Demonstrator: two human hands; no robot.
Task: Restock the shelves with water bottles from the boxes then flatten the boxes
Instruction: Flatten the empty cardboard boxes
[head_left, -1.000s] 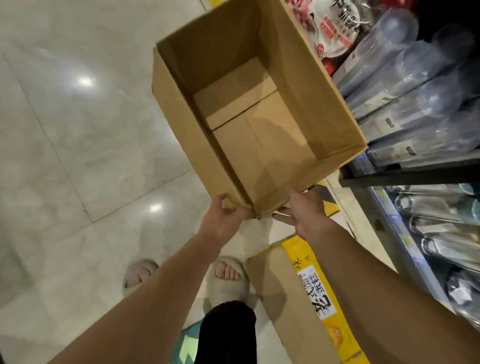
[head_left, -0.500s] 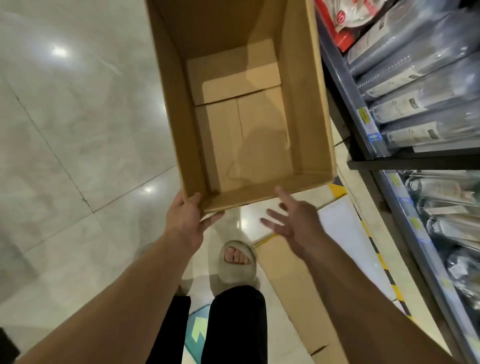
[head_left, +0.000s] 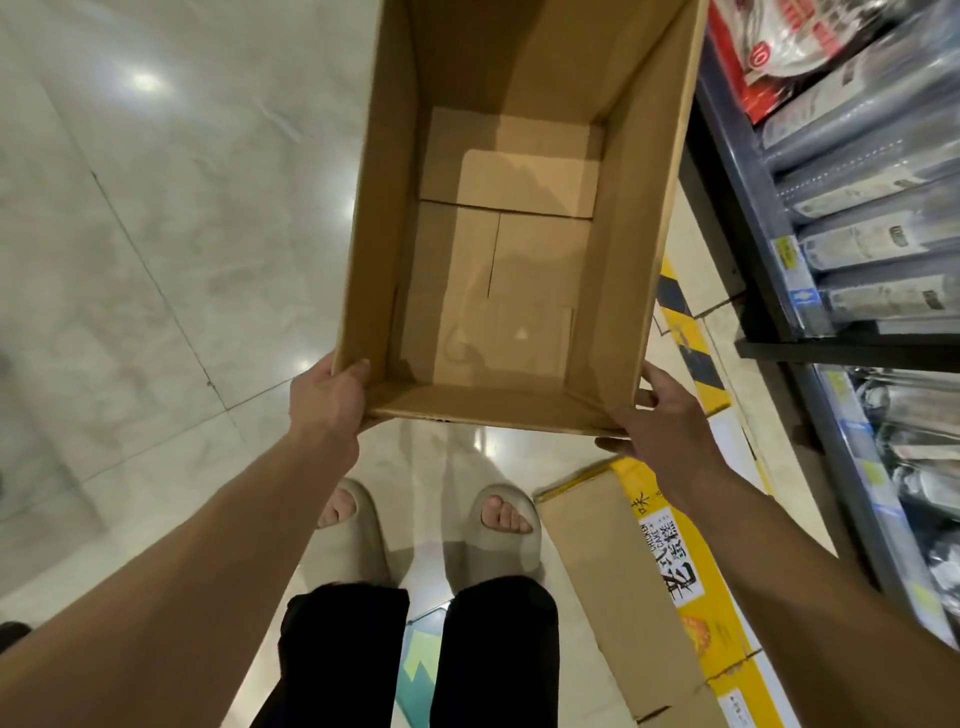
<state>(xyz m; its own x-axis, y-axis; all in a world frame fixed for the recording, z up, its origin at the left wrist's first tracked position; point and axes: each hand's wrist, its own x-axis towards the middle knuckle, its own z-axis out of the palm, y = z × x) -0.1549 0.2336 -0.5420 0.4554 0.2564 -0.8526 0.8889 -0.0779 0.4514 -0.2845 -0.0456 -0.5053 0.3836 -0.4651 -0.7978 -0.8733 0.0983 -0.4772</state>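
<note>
Pale marble floor (head_left: 156, 260) fills the left and bottom of the frame. An open, empty cardboard box (head_left: 509, 208) is held up at top centre, its folded bottom flaps showing. Shelves (head_left: 810, 343) run down the right edge, stocked with water bottles (head_left: 878, 244) lying in rows. A flattened box (head_left: 639, 587) with yellow print lies on the floor at lower right. The left hand (head_left: 327, 400) clamps the box's near left corner; the right hand (head_left: 660, 415) grips its near right corner.
</note>
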